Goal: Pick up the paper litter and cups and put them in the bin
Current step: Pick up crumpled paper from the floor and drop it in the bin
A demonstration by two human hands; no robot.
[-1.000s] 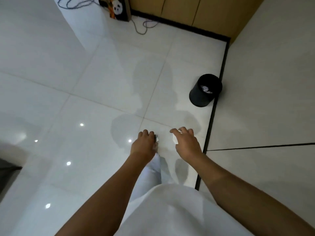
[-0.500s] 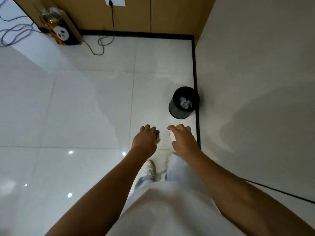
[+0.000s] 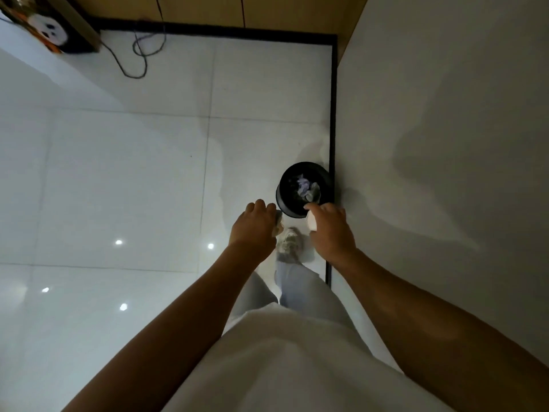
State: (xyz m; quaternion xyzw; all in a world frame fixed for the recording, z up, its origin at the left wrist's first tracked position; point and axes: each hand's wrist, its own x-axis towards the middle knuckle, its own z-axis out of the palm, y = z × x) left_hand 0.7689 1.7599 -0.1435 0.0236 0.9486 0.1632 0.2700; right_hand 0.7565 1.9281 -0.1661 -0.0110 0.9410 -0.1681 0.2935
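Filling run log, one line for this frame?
left hand: crumpled paper | right hand: white cup | round black bin: holds paper

Glossy white tiled floor [image 3: 118, 173], black bin [image 3: 285, 203], coiled cable [image 3: 139, 55], shoe [image 3: 289, 242]

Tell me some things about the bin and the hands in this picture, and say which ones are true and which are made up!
1. The black bin has crumpled paper in it already. True.
2. The right hand holds a white cup. True.
3. The left hand is flat open and holds nothing. False: its grip is closed round a small crumpled piece of litter.
4. The bin lies tipped over in the middle of the floor. False: it stands upright beside the black strip at the wall.
5. A cable lies on the floor far from the bin. True.
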